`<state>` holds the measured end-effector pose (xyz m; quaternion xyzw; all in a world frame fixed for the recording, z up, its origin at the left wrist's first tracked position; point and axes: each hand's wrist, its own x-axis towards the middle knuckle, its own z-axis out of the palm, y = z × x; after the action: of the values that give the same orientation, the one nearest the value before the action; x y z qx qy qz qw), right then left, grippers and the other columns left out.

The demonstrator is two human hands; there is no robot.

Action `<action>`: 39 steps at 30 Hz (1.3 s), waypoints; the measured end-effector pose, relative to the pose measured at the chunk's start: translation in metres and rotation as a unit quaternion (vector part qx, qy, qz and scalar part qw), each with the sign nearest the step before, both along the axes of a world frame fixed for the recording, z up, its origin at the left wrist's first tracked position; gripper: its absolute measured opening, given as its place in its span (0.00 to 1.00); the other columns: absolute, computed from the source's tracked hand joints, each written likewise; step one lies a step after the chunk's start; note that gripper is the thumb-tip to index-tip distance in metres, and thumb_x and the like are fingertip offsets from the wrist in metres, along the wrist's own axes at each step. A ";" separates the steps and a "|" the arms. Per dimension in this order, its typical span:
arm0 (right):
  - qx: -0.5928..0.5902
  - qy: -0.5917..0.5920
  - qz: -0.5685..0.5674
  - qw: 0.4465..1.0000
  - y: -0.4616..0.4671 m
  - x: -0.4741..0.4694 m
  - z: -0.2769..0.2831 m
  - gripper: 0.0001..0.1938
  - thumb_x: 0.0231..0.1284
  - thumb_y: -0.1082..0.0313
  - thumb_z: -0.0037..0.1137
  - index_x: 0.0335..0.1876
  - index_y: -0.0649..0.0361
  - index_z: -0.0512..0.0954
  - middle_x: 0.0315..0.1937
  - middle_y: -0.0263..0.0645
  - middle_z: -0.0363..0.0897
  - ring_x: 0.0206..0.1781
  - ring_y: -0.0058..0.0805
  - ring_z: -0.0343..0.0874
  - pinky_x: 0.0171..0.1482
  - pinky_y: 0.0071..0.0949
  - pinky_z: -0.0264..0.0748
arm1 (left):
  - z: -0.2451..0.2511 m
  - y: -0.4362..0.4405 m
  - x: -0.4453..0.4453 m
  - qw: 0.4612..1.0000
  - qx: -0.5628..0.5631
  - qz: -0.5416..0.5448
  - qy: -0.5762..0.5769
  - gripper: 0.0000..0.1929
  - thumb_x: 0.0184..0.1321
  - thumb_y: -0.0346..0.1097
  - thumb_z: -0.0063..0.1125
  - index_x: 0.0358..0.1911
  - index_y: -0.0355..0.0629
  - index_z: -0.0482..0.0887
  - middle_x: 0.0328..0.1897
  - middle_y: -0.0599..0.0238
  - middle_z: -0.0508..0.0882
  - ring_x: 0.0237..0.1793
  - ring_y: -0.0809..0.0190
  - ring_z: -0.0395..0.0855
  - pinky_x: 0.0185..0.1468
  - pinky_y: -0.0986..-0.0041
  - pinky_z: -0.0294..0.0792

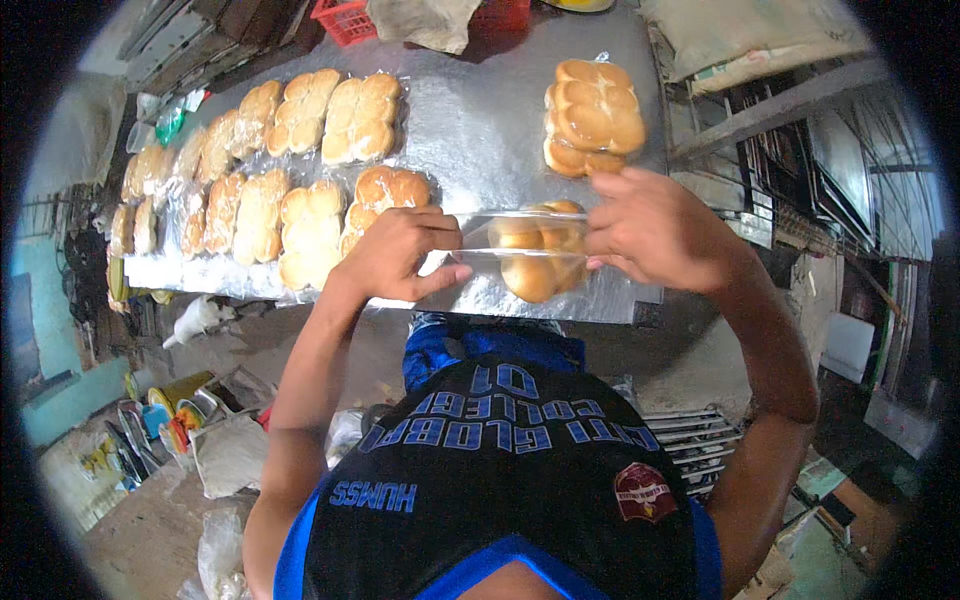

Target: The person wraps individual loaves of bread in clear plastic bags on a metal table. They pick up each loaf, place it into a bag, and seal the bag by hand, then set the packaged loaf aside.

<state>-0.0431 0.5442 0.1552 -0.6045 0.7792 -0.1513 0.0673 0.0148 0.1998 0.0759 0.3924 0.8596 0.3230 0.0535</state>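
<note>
In front of me a clear plastic bag is stretched between my hands, with a cluster of golden bread rolls inside or under its film; which one is hard to tell. My left hand grips the bag's left end, thumb held apart below the fingers. At the other end my right hand, slightly blurred, pinches the film beside the rolls. Just beyond my right hand lies a stack of roll slabs. A bagged slab of rolls sits directly behind my left hand.
Two rows of bagged rolls cover the left of the metal-topped table. A red plastic basket with a cloth stands at the far edge. Metal racks flank the right. A white cat is on the floor, left.
</note>
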 end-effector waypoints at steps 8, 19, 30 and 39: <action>0.074 -0.096 -0.123 0.985 0.014 0.056 0.038 0.08 0.53 0.67 0.69 0.28 0.55 0.78 0.30 0.35 0.75 0.40 0.40 0.74 0.46 0.42 0.72 | 0.029 0.009 0.007 0.987 0.117 -0.088 0.060 0.08 0.59 0.34 0.73 0.27 0.42 0.88 0.28 0.65 0.84 0.29 0.57 0.77 0.33 0.64 0.70; 0.029 0.039 -0.214 0.976 -0.043 -0.062 0.064 0.14 0.70 0.58 0.58 0.44 0.60 0.70 0.35 0.46 0.76 0.45 0.53 0.80 0.46 0.47 0.75 | -0.037 0.067 0.001 0.617 0.577 0.115 -0.523 0.09 0.75 0.34 0.62 0.46 0.51 0.71 0.27 0.77 0.75 0.21 0.77 0.66 0.26 0.83 0.58; 0.109 0.060 -0.358 0.925 -0.054 0.048 0.121 0.10 0.66 0.68 0.63 0.44 0.57 0.72 0.35 0.42 0.78 0.43 0.49 0.80 0.47 0.46 0.74 | -0.098 0.133 -0.027 0.660 0.519 -0.158 -0.520 0.08 0.71 0.35 0.61 0.44 0.47 0.74 0.32 0.74 0.73 0.29 0.68 0.71 0.33 0.74 0.66; -0.054 -0.133 -0.594 0.791 -0.040 0.168 0.011 0.15 0.68 0.65 0.67 0.48 0.58 0.70 0.33 0.34 0.72 0.38 0.29 0.77 0.42 0.33 0.75 | 0.027 0.040 -0.017 0.950 0.164 -0.254 -0.076 0.13 0.60 0.36 0.68 0.37 0.41 0.75 0.38 0.51 0.78 0.42 0.40 0.81 0.44 0.55 0.73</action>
<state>0.1252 0.5046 0.1662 0.0010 0.9587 -0.2824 0.0343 -0.0021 0.2401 0.1025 0.5752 0.6605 0.4638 0.1335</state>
